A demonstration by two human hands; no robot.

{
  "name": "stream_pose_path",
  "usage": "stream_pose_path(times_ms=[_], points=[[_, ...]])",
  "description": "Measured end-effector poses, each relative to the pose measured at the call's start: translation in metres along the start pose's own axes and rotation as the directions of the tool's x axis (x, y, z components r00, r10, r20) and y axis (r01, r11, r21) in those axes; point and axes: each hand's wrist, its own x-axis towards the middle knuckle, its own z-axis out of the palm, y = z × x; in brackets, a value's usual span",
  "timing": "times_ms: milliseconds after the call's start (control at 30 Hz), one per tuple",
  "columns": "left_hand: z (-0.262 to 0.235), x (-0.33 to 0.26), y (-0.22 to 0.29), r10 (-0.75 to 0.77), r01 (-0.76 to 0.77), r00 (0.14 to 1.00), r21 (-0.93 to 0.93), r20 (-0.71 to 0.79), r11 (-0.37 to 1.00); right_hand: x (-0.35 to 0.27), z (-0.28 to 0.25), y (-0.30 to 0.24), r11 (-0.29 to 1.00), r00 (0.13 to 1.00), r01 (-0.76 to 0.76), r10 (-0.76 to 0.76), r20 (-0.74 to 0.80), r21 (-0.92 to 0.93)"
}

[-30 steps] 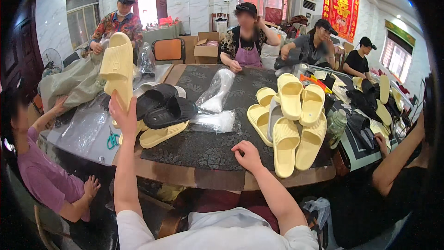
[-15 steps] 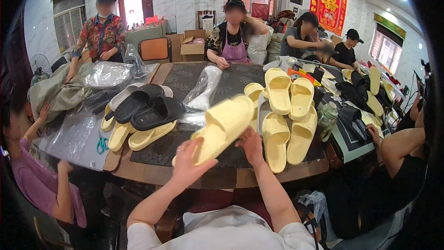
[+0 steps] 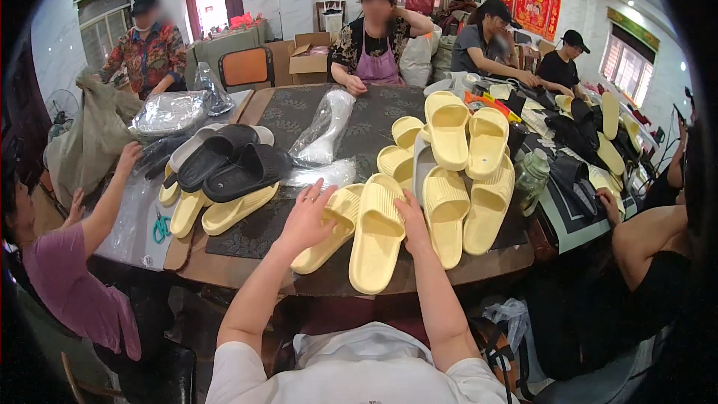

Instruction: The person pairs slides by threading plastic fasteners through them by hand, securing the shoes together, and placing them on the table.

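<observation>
Two pale yellow slide slippers are side by side before me at the table's near edge, toes pointing away. My left hand (image 3: pixel 303 218) is at the outer side of the left slipper (image 3: pixel 321 252), thumb by its foot opening and fingers near the strap. My right hand (image 3: pixel 412 222) grips the right slipper (image 3: pixel 374 243) along its right side, by the strap. This right slipper overlaps the left one a little. Just beyond my right hand, a pile of yellow slippers (image 3: pixel 446 213) stands with a grey one (image 3: pixel 425 164) among them.
Black slippers (image 3: pixel 243 172) lie on yellow ones to the left, near teal scissors (image 3: pixel 161 229). Clear-wrapped white items (image 3: pixel 329 131) lie mid-table. A glass jar (image 3: pixel 532 179) stands right of the pile. Co-workers sit or stand around; one at left reaches an arm (image 3: pixel 112 187) over the table.
The slipper that was tilted and raised between my hands is lowered and turned upright, and two now show side by side. The co-worker at left has stretched an arm forward.
</observation>
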Motion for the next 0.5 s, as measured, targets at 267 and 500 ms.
stream_pose_path(times_ms=[267, 500], points=[[-0.004, -0.021, 0.014, -0.223, 0.251, 0.918, -0.044, 0.327, 0.967, 0.007, -0.012, 0.009, 0.994, 0.999, -0.038, 0.041, 0.028, -0.103], [-0.053, -0.024, 0.021, -0.322, 0.285, 0.77, 0.154, 0.552, 0.946, 0.009, -0.012, 0.029, 0.904, 0.988, 0.111, -0.057, 0.142, -0.414]])
